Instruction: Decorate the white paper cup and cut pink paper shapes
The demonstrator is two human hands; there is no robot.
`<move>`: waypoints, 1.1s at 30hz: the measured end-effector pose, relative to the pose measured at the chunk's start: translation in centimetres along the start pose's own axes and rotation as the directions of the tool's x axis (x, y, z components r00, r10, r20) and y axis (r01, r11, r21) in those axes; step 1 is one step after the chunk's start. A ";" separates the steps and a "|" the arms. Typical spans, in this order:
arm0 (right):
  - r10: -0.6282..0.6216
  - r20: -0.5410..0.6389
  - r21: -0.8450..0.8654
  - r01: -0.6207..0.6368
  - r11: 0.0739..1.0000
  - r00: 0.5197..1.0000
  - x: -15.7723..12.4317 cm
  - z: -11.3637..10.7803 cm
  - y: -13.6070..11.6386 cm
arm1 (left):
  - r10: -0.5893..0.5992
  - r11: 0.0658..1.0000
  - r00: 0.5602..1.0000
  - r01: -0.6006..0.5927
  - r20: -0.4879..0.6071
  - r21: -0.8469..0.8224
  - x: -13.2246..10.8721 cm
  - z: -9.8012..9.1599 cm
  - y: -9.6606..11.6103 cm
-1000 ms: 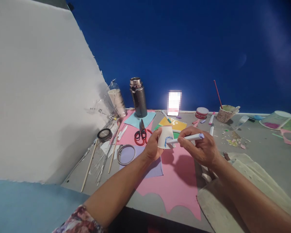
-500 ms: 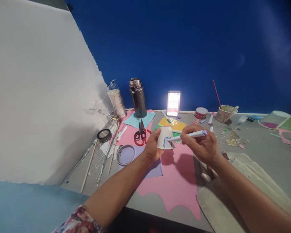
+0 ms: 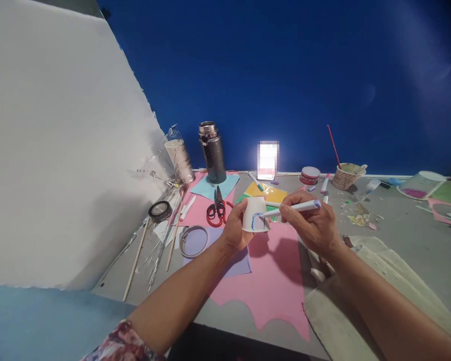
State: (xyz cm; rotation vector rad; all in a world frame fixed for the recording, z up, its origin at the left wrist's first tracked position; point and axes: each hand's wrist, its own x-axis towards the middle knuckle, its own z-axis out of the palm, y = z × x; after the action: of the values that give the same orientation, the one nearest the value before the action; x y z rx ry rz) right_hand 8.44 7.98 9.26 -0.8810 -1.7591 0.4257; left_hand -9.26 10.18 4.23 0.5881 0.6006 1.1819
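Note:
A white paper cup [image 3: 249, 215], upside down with its rim lowest, is gripped from the left by my left hand [image 3: 236, 228]. Blue curved lines are drawn on its side. My right hand [image 3: 315, 223] pinches a white marker [image 3: 295, 207] with a violet-blue end, and the tip meets the cup at the blue lines. Beneath both hands lies a pink sheet [image 3: 274, 286] with a scalloped front edge. Red-handled scissors [image 3: 217, 208] rest just left of the cup. A purple sheet [image 3: 233, 263] lies under my left forearm.
Behind stand a dark flask [image 3: 214, 160], a stack of paper cups [image 3: 180, 161] and a bright phone [image 3: 267, 160]. Tape rolls [image 3: 181, 245] and wooden sticks [image 3: 137, 259] lie left. On the right are a patterned cup [image 3: 346, 178], a cloth [image 3: 361, 301] and paper scraps [image 3: 358, 220].
The blue drawing on the cup has grown, with a line now running down its right side. The marker tip has risen slightly; the view has shifted a little.

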 end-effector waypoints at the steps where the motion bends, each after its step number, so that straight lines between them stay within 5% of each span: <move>1: 0.001 0.018 0.005 -0.001 1.000 1.000 0.0 0.0 0.0 | 0.000 1.000 1.000 0.000 0.005 0.004 0.0 0.0 0.0; 4: -0.008 0.097 0.011 0.007 1.000 0.995 0.0 -0.1 -0.1 | 0.002 1.000 1.000 -0.003 0.020 0.008 0.0 -0.1 -0.1; 8: -0.009 0.011 -0.007 0.009 1.000 1.000 0.0 0.0 -0.2 | -0.004 1.000 1.000 0.004 0.006 -0.010 0.0 -0.1 0.0; 19: -0.006 0.050 0.005 0.006 1.000 0.999 -0.1 0.0 0.1 | -0.021 1.000 0.999 0.021 0.033 -0.002 -0.1 -0.1 0.0; 23: 0.008 -0.057 -0.018 -0.009 1.000 0.998 -0.1 -0.1 0.3 | -0.022 1.000 0.999 0.022 0.029 -0.004 0.0 -0.2 0.0; 33: 0.050 -0.020 0.040 -0.049 0.998 0.999 -0.3 0.1 0.2 | -0.032 0.999 0.998 0.033 0.058 -0.017 -0.2 -0.1 0.2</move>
State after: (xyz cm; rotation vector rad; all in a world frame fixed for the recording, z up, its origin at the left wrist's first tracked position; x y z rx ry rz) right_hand 8.46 7.89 8.87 -0.8995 -1.7076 0.4802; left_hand -9.57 10.05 4.33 0.5935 0.5477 1.1352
